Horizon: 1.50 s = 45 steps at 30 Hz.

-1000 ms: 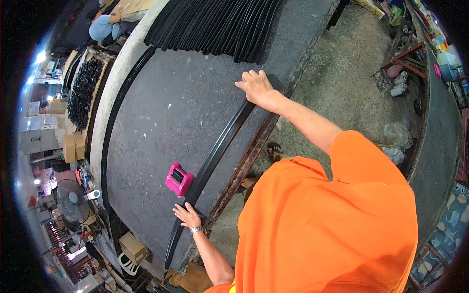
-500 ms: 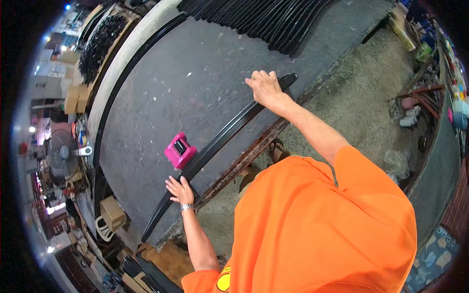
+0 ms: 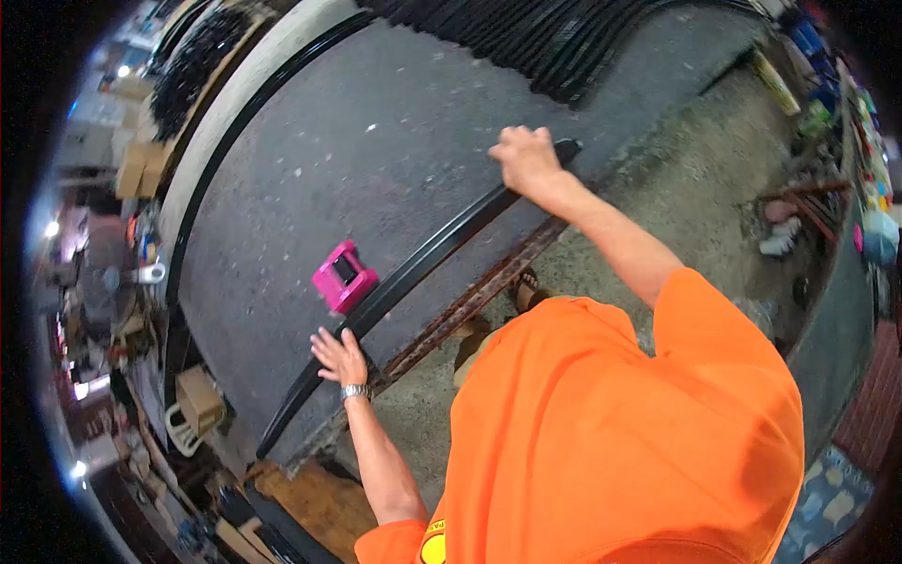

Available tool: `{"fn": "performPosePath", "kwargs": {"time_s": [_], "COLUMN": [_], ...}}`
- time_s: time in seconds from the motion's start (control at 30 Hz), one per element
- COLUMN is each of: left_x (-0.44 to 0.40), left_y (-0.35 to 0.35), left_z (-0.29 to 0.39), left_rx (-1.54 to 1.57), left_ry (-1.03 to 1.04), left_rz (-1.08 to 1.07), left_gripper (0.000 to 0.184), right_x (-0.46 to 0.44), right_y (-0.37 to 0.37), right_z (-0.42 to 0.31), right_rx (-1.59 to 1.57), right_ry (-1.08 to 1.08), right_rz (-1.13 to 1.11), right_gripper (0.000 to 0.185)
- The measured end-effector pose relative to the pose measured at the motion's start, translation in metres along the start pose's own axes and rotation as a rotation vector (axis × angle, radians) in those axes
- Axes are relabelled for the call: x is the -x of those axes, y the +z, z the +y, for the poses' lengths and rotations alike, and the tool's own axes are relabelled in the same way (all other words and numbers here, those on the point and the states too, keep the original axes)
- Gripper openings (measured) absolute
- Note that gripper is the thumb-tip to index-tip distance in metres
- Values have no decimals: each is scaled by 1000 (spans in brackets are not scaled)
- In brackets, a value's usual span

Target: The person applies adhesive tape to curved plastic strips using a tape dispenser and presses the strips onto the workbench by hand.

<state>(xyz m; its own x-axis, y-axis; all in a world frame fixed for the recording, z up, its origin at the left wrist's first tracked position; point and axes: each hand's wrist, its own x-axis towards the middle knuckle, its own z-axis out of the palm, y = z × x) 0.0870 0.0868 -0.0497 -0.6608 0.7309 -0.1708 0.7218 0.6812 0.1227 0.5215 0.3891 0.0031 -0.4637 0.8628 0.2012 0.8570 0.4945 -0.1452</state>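
A long, curved, glossy black strip (image 3: 434, 252) lies slantwise along the near edge of the grey tabletop. My left hand (image 3: 340, 357) rests on its lower part with the fingers spread. Near the strip's upper end, my right hand (image 3: 528, 162) has its fingers curled over it; their tips are partly hidden. Beside the strip, just above my left hand, sits a bright pink block-like object (image 3: 346, 278) with a dark centre, of a kind I cannot make out.
Many thin black strips (image 3: 526, 42) are bunched at the table's far end. Another curved black strip (image 3: 221, 141) runs along the far edge. A cardboard box (image 3: 199, 401) stands at the lower left, on a white plastic chair (image 3: 181, 430). The concrete floor (image 3: 700, 183) lies to the right.
The view has shifted slightly. My right hand sits a little further up and right in the picture, still curled at the strip. My left hand stays flat on it.
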Motion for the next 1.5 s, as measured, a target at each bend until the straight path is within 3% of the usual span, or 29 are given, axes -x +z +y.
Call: {"fn": "performPosePath", "kwargs": {"time_s": [0.17, 0.43, 0.53, 0.57, 0.63, 0.7, 0.73, 0.8, 0.93, 1.07, 1.3, 1.5], "left_x": [2, 7, 7, 10, 26, 32, 30, 33, 25, 24, 2, -18], "left_y": [1, -8, -7, -8, -37, -43, -19, -28, -24, -44, -66, -82], "left_z": [-2, 0, 4, 4, 36, 37, 22, 22, 5, -35, -144, -216], "left_rx": [3, 2, -129, -110, -32, 32, -20, 76, 158, 253, 321, 290], "left_ry": [27, 11, 58, 184, 191, 136, 154, 161, 178, 316, 425, 502], "left_rz": [11, -51, 15, 163, 239, 253, 364, 321, 279, 190, 105, 191], "left_gripper": [76, 80, 82, 81, 75, 77, 78, 79, 85, 70, 64, 58], "right_x": [71, 94, 99, 101, 101, 108, 110, 115, 98, 87, 78, 78], "right_y": [-21, -4, -16, -24, -47, -34, -22, -6, 22, 35, 48, 51], "right_z": [128, 124, 111, 103, 75, 51, 38, -18, -138, -234, -269, -275], "right_rx": [82, 120, 179, 226, 162, 183, 118, 73, -96, -111, 132, 173], "right_ry": [486, 489, 553, 564, 577, 360, 258, 249, -4, -122, -47, -67], "right_rz": [114, 340, 191, 138, 76, 172, 190, 67, -2, -18, -143, -137], "right_gripper": [30, 34, 33, 33, 32, 36, 44, 55, 58, 60, 57, 56]}}
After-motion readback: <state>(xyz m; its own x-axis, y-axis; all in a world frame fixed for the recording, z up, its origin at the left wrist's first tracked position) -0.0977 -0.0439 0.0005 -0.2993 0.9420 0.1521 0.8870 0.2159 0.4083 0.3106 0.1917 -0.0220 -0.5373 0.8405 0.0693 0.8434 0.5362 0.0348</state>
